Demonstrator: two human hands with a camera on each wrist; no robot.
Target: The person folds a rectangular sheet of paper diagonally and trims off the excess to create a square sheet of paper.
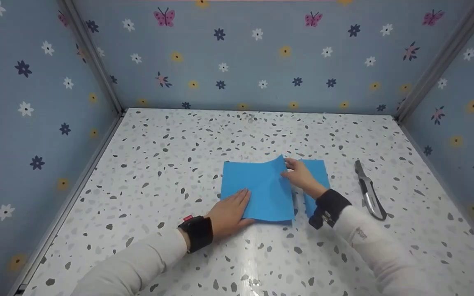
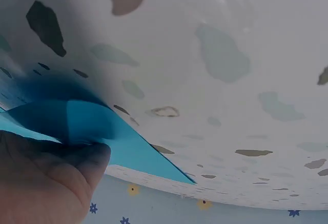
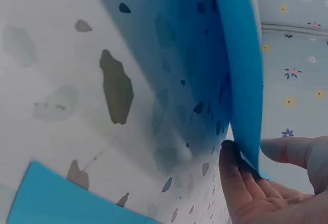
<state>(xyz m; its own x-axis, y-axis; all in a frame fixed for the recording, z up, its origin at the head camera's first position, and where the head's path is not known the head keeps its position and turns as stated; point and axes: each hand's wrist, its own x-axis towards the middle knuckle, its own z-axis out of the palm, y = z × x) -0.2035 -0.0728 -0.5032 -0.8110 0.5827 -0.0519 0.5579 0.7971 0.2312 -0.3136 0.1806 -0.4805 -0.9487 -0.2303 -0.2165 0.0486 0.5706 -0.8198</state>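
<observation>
A blue sheet of paper [image 1: 261, 181] lies in front of me, its upper right corner lifted off the table. My left hand [image 1: 228, 216] rests on its lower left part with extended fingers; the left wrist view shows this hand [image 2: 46, 183] beside a bulging edge of the sheet [image 2: 138, 155]. With thumb and fingers, my right hand [image 1: 302, 176] pinches the raised corner. In the right wrist view the lifted paper [image 3: 246, 75] runs between the thumb and fingers of that hand [image 3: 277, 198]. A narrower blue strip [image 1: 318, 170] lies under the right wrist, partly hidden.
A grey and black utility knife [image 1: 370, 193] lies on the speckled white table [image 1: 171, 139], right of the strip. Flower-patterned panels [image 1: 241, 53] enclose the table at the back and both sides.
</observation>
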